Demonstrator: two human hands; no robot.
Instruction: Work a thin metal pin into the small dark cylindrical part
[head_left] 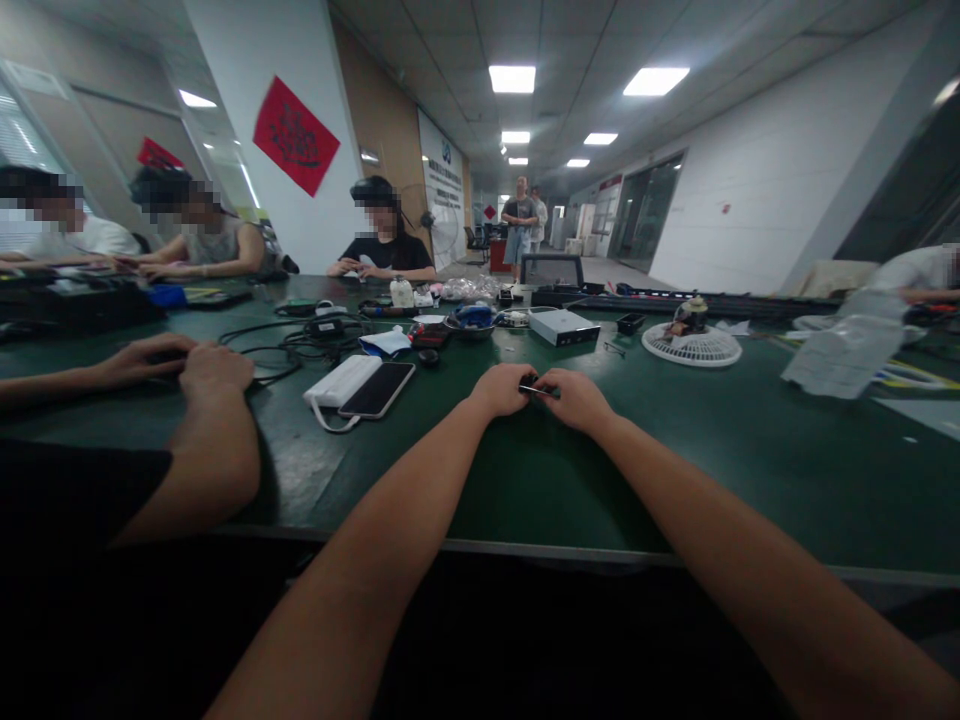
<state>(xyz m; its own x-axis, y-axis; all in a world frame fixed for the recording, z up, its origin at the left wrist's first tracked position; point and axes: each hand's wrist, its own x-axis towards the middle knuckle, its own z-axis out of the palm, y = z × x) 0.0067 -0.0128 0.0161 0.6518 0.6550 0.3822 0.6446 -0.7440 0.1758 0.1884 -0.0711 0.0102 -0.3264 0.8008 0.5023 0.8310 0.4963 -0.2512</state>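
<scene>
Both my hands meet over the green table (540, 480), a short way in from its front edge. Between them is a small dark piece with a thin, bright metallic edge (534, 388); its kind is too small to make out. My left hand (501, 390) is closed on the left end of this piece. My right hand (574, 400) pinches it from the right. Beyond my hands lies a silver and black box-shaped drive (564, 327). Left of them, a phone (377, 389) rests against a white power bank (343, 380) with a white cable.
A co-worker's hands (214, 368) rest on the table at left, near black cables (300, 335). Farther back are a blue coil-like item (472, 318), a white fan grille (691, 346) and a clear plastic bag (847, 345). Other people sit around the table.
</scene>
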